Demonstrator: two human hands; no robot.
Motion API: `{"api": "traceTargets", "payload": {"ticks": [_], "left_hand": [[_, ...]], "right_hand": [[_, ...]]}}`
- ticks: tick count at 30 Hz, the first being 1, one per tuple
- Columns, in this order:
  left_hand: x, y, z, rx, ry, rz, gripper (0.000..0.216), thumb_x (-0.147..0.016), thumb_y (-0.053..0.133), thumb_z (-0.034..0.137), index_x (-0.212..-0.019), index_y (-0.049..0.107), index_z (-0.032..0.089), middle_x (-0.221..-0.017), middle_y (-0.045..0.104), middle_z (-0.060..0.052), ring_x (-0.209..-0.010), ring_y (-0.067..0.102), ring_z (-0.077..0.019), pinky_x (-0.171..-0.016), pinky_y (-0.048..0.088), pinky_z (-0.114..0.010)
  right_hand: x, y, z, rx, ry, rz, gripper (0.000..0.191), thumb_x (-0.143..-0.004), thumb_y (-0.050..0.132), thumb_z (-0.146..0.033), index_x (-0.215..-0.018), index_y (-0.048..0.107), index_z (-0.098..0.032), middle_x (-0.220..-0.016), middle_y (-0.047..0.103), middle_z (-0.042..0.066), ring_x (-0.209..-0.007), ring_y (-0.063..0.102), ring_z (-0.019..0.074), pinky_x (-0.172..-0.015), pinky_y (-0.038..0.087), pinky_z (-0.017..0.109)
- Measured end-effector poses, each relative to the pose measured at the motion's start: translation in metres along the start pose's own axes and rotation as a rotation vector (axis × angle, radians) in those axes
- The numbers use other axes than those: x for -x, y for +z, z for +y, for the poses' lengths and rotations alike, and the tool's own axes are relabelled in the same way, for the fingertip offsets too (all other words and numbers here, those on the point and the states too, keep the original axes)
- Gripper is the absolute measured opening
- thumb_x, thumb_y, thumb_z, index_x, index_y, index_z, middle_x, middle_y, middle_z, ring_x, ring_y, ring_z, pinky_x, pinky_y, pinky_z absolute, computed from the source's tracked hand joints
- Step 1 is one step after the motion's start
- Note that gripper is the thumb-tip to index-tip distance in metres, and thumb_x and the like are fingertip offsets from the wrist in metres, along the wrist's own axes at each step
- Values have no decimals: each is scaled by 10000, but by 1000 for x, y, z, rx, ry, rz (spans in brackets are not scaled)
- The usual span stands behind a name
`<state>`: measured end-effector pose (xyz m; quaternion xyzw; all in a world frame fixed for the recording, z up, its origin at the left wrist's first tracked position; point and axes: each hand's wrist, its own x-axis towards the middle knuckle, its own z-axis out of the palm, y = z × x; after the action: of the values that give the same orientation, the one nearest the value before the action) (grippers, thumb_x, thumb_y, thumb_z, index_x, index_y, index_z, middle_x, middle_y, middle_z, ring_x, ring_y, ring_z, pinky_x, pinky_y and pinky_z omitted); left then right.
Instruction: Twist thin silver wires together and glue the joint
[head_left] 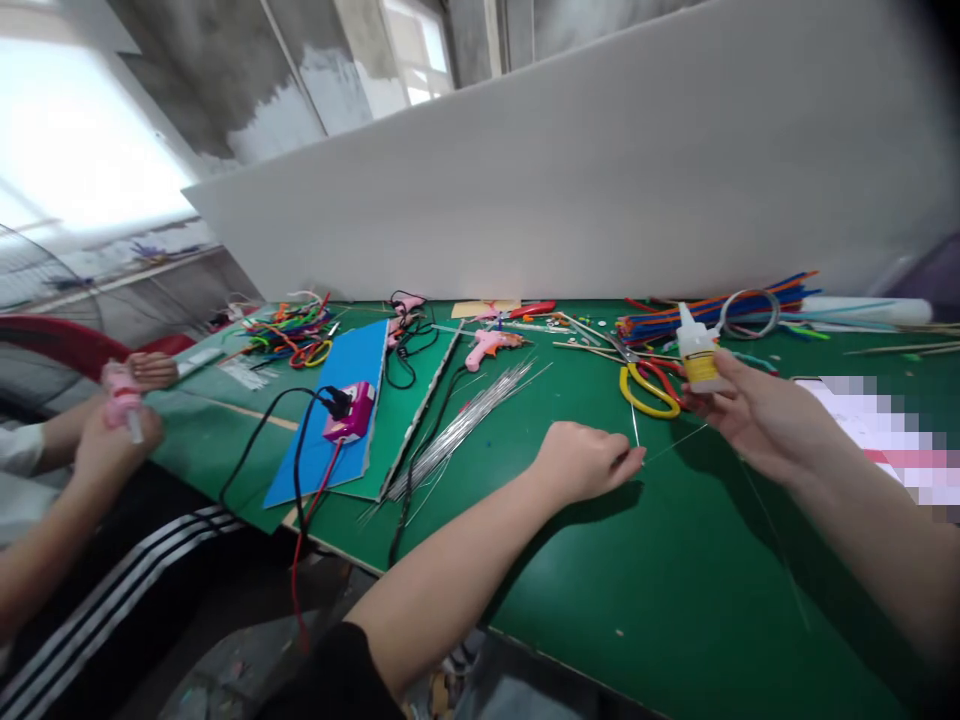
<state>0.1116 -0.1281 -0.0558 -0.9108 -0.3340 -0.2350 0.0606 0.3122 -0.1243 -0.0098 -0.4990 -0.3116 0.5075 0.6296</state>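
My right hand [780,415] is closed around a small white glue bottle [699,362] with a yellow label, its pointed nozzle upward. My left hand [589,462] is a little above the green table, thumb and fingers pinched on a thin wire [636,428] that rises from the fingertips. A finer line runs from near those fingertips toward my right hand; where it ends is hidden. Behind both hands lie scissors [654,398] with yellow handles. A bundle of thin silver wires [480,420] lies left of my left hand.
A pink glue gun [491,347] lies behind the wires. A purple power strip [351,412] with cables sits on a blue board [300,465]. Pipe cleaners [675,320] lie at the back; a phone [862,430] lies at right. At left, another person's hands [124,425] hold a pink glue gun.
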Motion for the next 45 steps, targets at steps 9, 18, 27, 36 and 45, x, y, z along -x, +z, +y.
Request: {"api": "traceTargets", "payload": {"ticks": [9,18,27,36,45], "left_hand": [[0,-1,1,110,335,126,416,-919,443,320,-536,522,178,-470,591,19,-438,560,-102,-460,266,-283],[0,-3,1,132,433,84,405,-925,442,327,-552,519,188,-461,549,19,-435,525,-112,-459,300,-300],[-1,-3,2,119,429,90,417,-920,445,351,-546,530,188,-454,553,12,-431,527,-116,-451,303,-295],[-1,-5,-2,194,239,119,427,-918,449,331,-524,518,179,-444,538,25,-418,493,-103,-450,270,-275],[-6,-9,-4,294,-189,98,252,-911,459,300,-768,623,172,-653,626,7,-596,556,-127,-571,390,-251]], "right_hand": [[-47,49,-2,865,-449,-294,226,-648,771,-288,-818,681,-171,-790,686,33,-751,636,185,-753,499,345],[-79,88,34,1359,-610,-314,359,-717,690,-168,-1066,603,-163,-968,699,98,-893,647,242,-798,479,357],[-69,83,31,1190,-487,-290,793,-646,794,-358,-1284,429,-60,-1146,643,197,-991,638,293,-870,507,426],[-28,23,-2,663,-592,-77,264,-822,615,-327,-1048,573,-196,-993,692,84,-890,677,209,-823,548,398],[23,-36,18,1019,-800,-40,198,-819,490,-132,-917,638,-221,-903,695,49,-873,637,196,-833,499,385]]}}
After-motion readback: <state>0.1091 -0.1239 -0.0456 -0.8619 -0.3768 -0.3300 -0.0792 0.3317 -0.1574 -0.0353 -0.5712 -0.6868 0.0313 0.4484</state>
